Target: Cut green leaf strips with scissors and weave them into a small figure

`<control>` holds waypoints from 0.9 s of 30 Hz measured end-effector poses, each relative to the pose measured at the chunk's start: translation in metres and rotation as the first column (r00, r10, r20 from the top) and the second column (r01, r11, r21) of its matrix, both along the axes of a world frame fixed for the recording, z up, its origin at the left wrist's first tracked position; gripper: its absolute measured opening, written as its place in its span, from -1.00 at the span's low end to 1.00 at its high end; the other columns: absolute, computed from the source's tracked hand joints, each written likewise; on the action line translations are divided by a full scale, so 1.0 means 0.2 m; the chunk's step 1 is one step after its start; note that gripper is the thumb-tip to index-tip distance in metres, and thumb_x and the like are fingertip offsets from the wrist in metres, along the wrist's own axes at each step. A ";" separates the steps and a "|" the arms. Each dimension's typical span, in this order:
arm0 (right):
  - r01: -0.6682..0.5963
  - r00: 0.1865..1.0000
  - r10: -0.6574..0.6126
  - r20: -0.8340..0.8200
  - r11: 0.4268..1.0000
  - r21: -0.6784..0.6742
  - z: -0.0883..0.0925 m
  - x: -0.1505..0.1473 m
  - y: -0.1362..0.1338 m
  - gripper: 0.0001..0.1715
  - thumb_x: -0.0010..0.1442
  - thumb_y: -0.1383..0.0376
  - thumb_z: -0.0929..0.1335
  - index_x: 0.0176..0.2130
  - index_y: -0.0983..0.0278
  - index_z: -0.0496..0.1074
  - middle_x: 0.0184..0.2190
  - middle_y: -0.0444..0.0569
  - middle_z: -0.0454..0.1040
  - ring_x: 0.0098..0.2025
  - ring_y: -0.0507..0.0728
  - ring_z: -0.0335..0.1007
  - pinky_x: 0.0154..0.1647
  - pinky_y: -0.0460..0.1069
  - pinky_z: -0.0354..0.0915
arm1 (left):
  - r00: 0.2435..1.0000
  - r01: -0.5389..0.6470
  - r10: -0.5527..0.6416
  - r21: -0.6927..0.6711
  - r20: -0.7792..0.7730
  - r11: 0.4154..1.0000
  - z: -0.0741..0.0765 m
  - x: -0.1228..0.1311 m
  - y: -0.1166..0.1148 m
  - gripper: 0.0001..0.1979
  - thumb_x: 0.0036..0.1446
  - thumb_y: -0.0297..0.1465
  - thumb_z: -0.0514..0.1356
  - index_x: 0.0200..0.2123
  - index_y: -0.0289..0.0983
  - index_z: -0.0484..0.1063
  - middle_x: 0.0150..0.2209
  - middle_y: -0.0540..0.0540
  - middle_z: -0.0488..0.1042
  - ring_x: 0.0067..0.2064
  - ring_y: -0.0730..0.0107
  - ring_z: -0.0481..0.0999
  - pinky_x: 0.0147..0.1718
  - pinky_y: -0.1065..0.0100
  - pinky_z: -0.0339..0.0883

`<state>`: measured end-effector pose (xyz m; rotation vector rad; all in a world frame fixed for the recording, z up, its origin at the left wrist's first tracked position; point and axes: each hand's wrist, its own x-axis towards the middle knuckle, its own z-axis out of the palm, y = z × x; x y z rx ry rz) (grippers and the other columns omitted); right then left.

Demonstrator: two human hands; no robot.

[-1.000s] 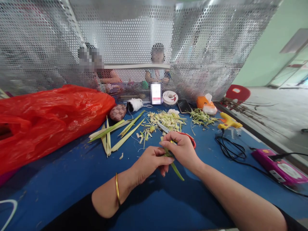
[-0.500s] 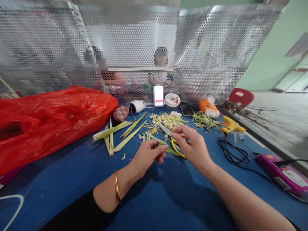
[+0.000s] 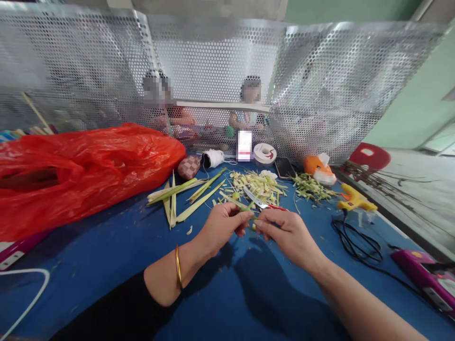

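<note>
My left hand (image 3: 223,221) pinches a thin green leaf strip (image 3: 236,203) between thumb and fingers, above the blue table. Close against it, my right hand (image 3: 284,229) is closed at the fingertips on the lower end of the same strip. Just beyond my right hand lie scissors (image 3: 256,199), blades pointing away to the left and a red handle showing. The rest of their handles is behind the hand. A heap of pale cut leaf bits (image 3: 261,184) spreads behind the scissors. To the left lie several long husk leaves (image 3: 201,201).
A red plastic bag (image 3: 106,175) fills the left. At the back are a checked pouch (image 3: 188,167), white thread (image 3: 213,158), a ribbon roll (image 3: 265,154), a phone (image 3: 285,167) and tissues (image 3: 319,169). Rightward are green scraps (image 3: 313,188), a yellow glue gun (image 3: 355,198) and a purple power strip (image 3: 424,277).
My right hand has come down toward my left hand and closed on the leaf strip. The yellow scissor handle has gone out of sight. The view has turned slightly left.
</note>
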<state>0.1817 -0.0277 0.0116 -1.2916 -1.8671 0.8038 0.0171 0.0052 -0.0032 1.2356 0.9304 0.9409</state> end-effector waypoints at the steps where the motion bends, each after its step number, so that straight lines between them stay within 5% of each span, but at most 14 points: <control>1: -0.009 1.000 0.009 -0.010 1.000 -0.011 0.00 0.00 0.00 -0.62 0.22 0.29 0.29 -0.61 0.25 0.29 -0.64 -0.16 0.35 -0.53 0.02 0.23 -0.49 -0.08 0.11 | 1.000 -0.005 0.005 -0.012 0.010 1.000 0.00 0.00 0.00 -0.76 0.02 -0.29 0.29 -0.55 -0.32 0.38 -0.60 0.05 0.40 -0.62 0.57 0.33 -0.59 0.46 0.20; 14: 0.043 0.999 -0.043 0.010 0.998 -0.043 -0.04 0.00 0.04 -0.63 0.21 0.17 0.29 -0.57 0.26 0.36 -0.62 -0.15 0.36 -0.52 0.03 0.22 -0.48 -0.06 0.11 | 0.996 -0.057 0.067 -0.145 0.065 0.988 -0.02 -0.01 0.01 -0.78 -0.03 -0.31 0.33 -0.51 -0.32 0.41 -0.58 0.04 0.42 -0.63 0.59 0.32 -0.62 0.48 0.19; 18: 0.140 0.958 -0.167 -0.232 0.982 -0.128 -0.06 0.01 0.08 -0.63 0.12 0.03 0.35 -0.46 0.28 0.44 -0.52 -0.11 0.42 -0.45 0.06 0.25 -0.46 -0.06 0.13 | 0.996 0.084 -0.079 -0.206 0.029 0.975 0.01 -0.02 -0.01 -0.80 -0.09 -0.34 0.36 -0.44 -0.33 0.47 -0.57 0.03 0.44 -0.63 0.57 0.35 -0.62 0.48 0.22; 22: 0.099 0.870 -0.209 -0.446 0.961 -0.259 -0.07 0.00 0.09 -0.63 0.03 0.05 0.42 -0.55 0.28 0.40 -0.57 -0.12 0.42 -0.48 0.03 0.24 -0.43 -0.06 0.15 | 0.963 0.264 -0.267 -0.249 0.021 0.932 0.02 -0.03 -0.02 -0.78 -0.09 -0.36 0.37 -0.34 -0.35 0.52 -0.49 -0.05 0.53 -0.58 0.56 0.41 -0.56 0.49 0.29; 27: 0.100 0.827 -0.221 -0.517 0.963 -0.252 -0.08 -0.02 0.07 -0.66 0.03 0.10 0.44 -0.57 0.28 0.40 -0.59 -0.14 0.41 -0.49 0.02 0.23 -0.42 -0.06 0.13 | 0.957 0.291 -0.270 -0.386 0.109 0.876 0.01 -0.02 -0.01 -0.55 0.13 -0.04 0.16 -0.21 -0.33 0.53 -0.38 -0.16 0.59 -0.56 0.51 0.47 -0.54 0.45 0.31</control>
